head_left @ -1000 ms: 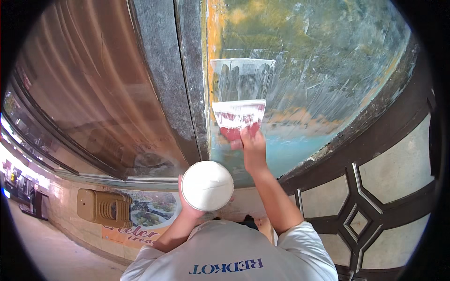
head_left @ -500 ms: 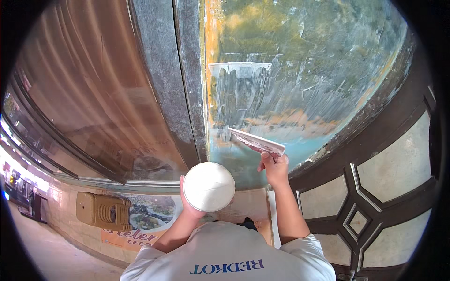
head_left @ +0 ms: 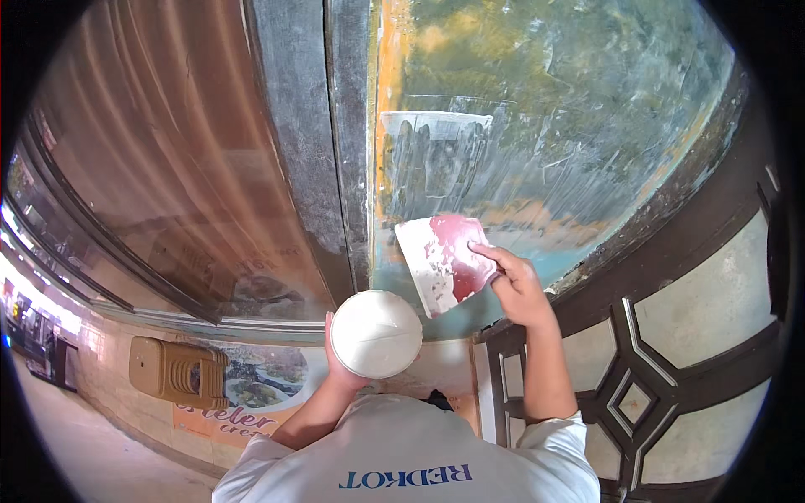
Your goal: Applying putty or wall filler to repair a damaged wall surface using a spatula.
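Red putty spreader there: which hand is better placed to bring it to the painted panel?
Probably the right hand: it grips the red putty spreader before the painted panel, while the left hand is occupied holding the round white-topped container.

We see soft light, blown-out glare at far left, reflections in the window (head_left: 184,168) and bent lines toward black corners
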`<state>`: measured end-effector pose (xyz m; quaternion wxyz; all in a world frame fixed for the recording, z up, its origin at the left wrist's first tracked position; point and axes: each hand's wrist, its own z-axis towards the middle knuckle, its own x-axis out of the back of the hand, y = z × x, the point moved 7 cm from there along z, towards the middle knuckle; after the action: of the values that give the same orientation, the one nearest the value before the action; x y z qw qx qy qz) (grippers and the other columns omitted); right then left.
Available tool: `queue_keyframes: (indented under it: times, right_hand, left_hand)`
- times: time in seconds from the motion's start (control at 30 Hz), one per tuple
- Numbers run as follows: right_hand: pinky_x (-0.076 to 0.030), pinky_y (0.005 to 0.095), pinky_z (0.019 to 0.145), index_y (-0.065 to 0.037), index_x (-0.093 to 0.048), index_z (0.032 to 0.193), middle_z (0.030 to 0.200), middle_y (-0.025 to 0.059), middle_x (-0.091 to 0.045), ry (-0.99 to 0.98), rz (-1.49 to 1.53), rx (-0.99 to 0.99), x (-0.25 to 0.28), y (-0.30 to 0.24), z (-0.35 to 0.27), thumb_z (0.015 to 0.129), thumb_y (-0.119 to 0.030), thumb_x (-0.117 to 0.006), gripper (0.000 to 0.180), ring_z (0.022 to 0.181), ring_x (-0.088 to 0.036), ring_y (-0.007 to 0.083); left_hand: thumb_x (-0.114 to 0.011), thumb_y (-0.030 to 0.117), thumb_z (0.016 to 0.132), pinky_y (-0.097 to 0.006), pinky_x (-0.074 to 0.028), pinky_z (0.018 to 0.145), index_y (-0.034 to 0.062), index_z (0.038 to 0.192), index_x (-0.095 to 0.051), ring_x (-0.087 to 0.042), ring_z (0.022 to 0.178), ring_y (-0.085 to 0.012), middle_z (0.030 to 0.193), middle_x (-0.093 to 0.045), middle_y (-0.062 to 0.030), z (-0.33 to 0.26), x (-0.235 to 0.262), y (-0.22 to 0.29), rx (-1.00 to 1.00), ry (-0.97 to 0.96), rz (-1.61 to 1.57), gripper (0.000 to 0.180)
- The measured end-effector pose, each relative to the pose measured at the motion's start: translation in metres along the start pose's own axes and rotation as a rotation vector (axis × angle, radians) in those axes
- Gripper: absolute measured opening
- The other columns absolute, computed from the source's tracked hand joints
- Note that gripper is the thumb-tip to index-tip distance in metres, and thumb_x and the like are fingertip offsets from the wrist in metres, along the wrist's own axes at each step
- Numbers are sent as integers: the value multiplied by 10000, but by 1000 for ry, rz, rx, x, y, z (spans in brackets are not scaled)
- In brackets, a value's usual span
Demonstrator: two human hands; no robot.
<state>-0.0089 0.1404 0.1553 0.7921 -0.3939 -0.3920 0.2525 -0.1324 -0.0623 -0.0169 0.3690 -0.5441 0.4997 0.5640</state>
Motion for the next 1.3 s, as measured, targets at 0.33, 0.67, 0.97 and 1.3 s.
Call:
queue_keyframes:
  times: [0.33, 0.67, 0.97, 1.3]
  right_hand:
    - [-550, 352, 779, -88, -662, 1295, 1166, 149, -719, -61, -359, 229, 4, -59, 60, 926, -159, -713, 379, 873, -705, 279]
    - [-476, 422, 728, -106, -662, 938, 766, 67, -642, -231, -880, 518, -51, -84, 106, 925, -198, -712, 106, 759, -642, 304]
    - [-335, 357, 702, -215, -577, 735, 749, -38, -461, 281, -1453, 787, -49, -91, 109, 744, -274, -699, 136, 812, -509, 163]
    - [-353, 349, 700, -212, -551, 731, 746, -39, -502, 278, -1546, 898, -28, -128, 120, 760, -289, -681, 154, 786, -531, 153]
  left_hand:
    - [-265, 858, 890, -762, -333, 1097, 198, 1591, -333, -382, 1431, -496, 1626, -339, -162, -4, 1, -4, 52, -150, -304, 966]
    - [-249, 845, 911, -673, -374, 1127, 174, 1585, -345, -437, 1404, -473, 1595, -392, -176, -2, 13, -1, -12, -48, 34, 956]
    - [-250, 834, 921, -686, -360, 1130, 180, 1583, -353, -427, 1414, -469, 1606, -381, -167, -2, 17, 1, -7, -48, 11, 936]
    - [-314, 872, 873, -766, -367, 1058, 200, 1594, -316, -406, 1375, -559, 1612, -342, -202, 2, 21, -1, 49, -45, -1, 986]
